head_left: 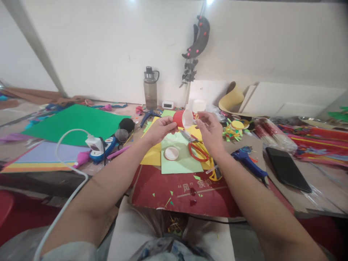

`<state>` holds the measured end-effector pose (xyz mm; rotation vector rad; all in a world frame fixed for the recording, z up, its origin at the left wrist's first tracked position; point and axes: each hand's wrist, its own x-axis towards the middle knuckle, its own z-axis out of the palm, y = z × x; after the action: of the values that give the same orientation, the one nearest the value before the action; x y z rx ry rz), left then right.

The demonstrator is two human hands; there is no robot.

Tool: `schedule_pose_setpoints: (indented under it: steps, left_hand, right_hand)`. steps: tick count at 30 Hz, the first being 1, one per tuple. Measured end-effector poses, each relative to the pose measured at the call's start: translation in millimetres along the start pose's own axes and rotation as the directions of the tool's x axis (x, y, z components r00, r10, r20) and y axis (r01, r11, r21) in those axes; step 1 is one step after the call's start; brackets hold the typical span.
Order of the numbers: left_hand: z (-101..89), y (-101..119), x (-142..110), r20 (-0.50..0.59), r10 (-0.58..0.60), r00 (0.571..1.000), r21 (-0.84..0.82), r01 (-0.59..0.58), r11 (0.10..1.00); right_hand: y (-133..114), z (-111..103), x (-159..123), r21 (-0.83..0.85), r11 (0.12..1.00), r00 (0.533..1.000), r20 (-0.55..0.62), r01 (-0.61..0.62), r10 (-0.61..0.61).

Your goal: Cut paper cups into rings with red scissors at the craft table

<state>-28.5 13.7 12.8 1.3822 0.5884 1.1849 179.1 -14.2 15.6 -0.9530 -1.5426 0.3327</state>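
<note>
My left hand (164, 129) is closed round a red paper cup (179, 119), tipped so its white inside faces right. Close beside the cup's rim, my right hand (209, 129) pinches a small red piece with yellow marks (195, 116); I cannot tell whether it touches the cup. Below the hands, a round white shallow cup piece (172, 153) lies on light green paper (182, 167). Scissors with red-orange handles (199, 151) rest on the papers under my right hand. Yellow paper (150, 156) shows beneath the green.
A blue glue gun (248, 161) and a black phone (287, 168) lie to the right. Near the wall stands a water bottle (150, 90). At left are a green sheet (78, 125) and a power strip (102, 152) with a white cable. Paper scraps dot the red board (163, 185).
</note>
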Motion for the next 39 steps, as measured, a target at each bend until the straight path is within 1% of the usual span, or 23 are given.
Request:
schedule_pose_setpoints:
  steps: [2, 4, 6, 7, 9, 11, 13, 14, 16, 18, 19, 20, 21, 22, 23, 25, 26, 27, 30, 32, 35, 37, 39]
  left_hand:
    - [-1.7, -1.7, -0.4, 0.044, 0.006, 0.999, 0.087, -0.01, 0.996]
    - [-2.9, -2.6, -1.2, 0.074, -0.001, 0.997, 0.186, -0.013, 0.982]
    - [-3.1, -2.7, -2.7, 0.079, -0.018, 0.997, 0.241, -0.002, 0.971]
    - [-2.8, -2.6, -3.6, 0.08, -0.027, 0.996, 0.243, 0.007, 0.97]
    - [-1.4, -2.4, -5.6, 0.096, -0.051, 0.994, 0.215, 0.03, 0.976]
    - [0.8, -2.3, -7.4, 0.137, -0.076, 0.988, 0.182, 0.051, 0.982]
    - [3.3, -2.0, -8.4, 0.162, -0.094, 0.982, 0.182, 0.064, 0.981]
    - [4.5, -1.7, -8.3, 0.146, -0.095, 0.985, 0.187, 0.067, 0.98]
    - [5.9, -0.7, -7.2, 0.052, -0.083, 0.995, 0.168, 0.073, 0.983]
    - [5.6, 0.8, -4.9, -0.076, -0.065, 0.995, 0.095, 0.072, 0.993]
    - [4.6, 1.6, -3.6, -0.132, -0.055, 0.99, 0.052, 0.062, 0.997]
    - [3.1, 2.5, -2.2, -0.179, -0.042, 0.983, 0.015, 0.046, 0.999]
    - [1.3, 3.3, -0.9, -0.219, -0.028, 0.975, -0.008, 0.027, 1.0]
    - [-0.8, 4.0, 0.4, -0.256, -0.015, 0.967, -0.021, 0.01, 1.0]
    - [-2.8, 4.6, 1.5, -0.287, -0.005, 0.958, -0.03, -0.004, 1.0]
    - [-6.6, 5.7, 3.2, -0.331, -0.008, 0.944, -0.056, -0.011, 0.998]
    - [-8.2, 6.2, 3.8, -0.346, -0.019, 0.938, -0.075, -0.007, 0.997]
    - [-9.6, 6.6, 4.3, -0.359, -0.038, 0.932, -0.095, 0.004, 0.995]
    - [-12.9, 7.1, 4.8, -0.408, -0.116, 0.906, -0.154, 0.057, 0.986]
    - [-14.6, 6.6, 4.9, -0.43, -0.153, 0.89, -0.196, 0.073, 0.978]
    - [-15.7, 5.3, 5.4, -0.424, -0.139, 0.895, -0.254, 0.029, 0.967]
    - [-15.2, 5.0, 6.0, -0.431, -0.105, 0.896, -0.281, -0.023, 0.959]
    - [-14.0, 5.2, 6.7, -0.453, -0.069, 0.889, -0.297, -0.077, 0.952]
  right_hand:
    - [3.7, -3.4, 2.3, 0.009, 1.0, 1.0, 0.004, -0.008, 0.008]
    - [6.7, -5.1, 3.2, -0.031, 0.999, 0.997, 0.066, -0.043, 0.045]
    - [8.8, -5.1, 2.7, -0.079, 0.992, 0.986, 0.127, -0.098, 0.107]
    - [9.5, -4.6, 2.1, -0.09, 0.988, 0.981, 0.14, -0.124, 0.136]
    - [9.8, -3.3, 0.5, -0.088, 0.983, 0.977, 0.128, -0.16, 0.171]
    - [8.7, -2.4, -0.5, -0.08, 0.983, 0.98, 0.105, -0.163, 0.171]
    - [6.8, -2.7, -0.1, -0.069, 0.987, 0.982, 0.111, -0.147, 0.154]
    - [6.3, -3.5, 0.7, -0.069, 0.988, 0.982, 0.121, -0.138, 0.146]
    - [7.2, -6.8, 3.4, -0.109, 0.987, 0.98, 0.143, -0.122, 0.137]
    - [10.9, -11.8, 6.3, -0.255, 0.963, 0.975, 0.172, -0.09, 0.137]
    - [13.3, -14.4, 7.3, -0.367, 0.928, 0.968, 0.201, -0.067, 0.15]
    - [15.8, -16.9, 7.8, -0.491, 0.871, 0.953, 0.245, -0.038, 0.18]
    - [17.7, -19.1, 7.8, -0.607, 0.795, 0.925, 0.3, -0.004, 0.233]
    - [18.9, -20.8, 7.1, -0.703, 0.711, 0.883, 0.355, 0.036, 0.306]
    - [19.2, -22.0, 6.0, -0.768, 0.634, 0.828, 0.411, 0.089, 0.381]
    - [16.6, -22.8, 2.8, -0.823, 0.529, 0.711, 0.498, 0.207, 0.496]
    - [14.2, -22.6, 1.1, -0.829, 0.495, 0.67, 0.525, 0.261, 0.525]
    - [11.4, -21.9, -0.5, -0.833, 0.46, 0.65, 0.537, 0.307, 0.537]
    - [3.3, -18.4, -4.2, -0.856, 0.351, 0.667, 0.516, 0.379, 0.538]
    - [-0.4, -15.7, -5.6, -0.865, 0.316, 0.654, 0.502, 0.39, 0.566]
    - [-4.6, -12.0, -7.5, -0.874, 0.32, 0.621, 0.485, 0.366, 0.616]
    - [-7.7, -9.6, -9.3, -0.887, 0.324, 0.62, 0.462, 0.329, 0.634]
    - [-11.7, -6.9, -11.7, -0.904, 0.327, 0.623, 0.427, 0.276, 0.655]
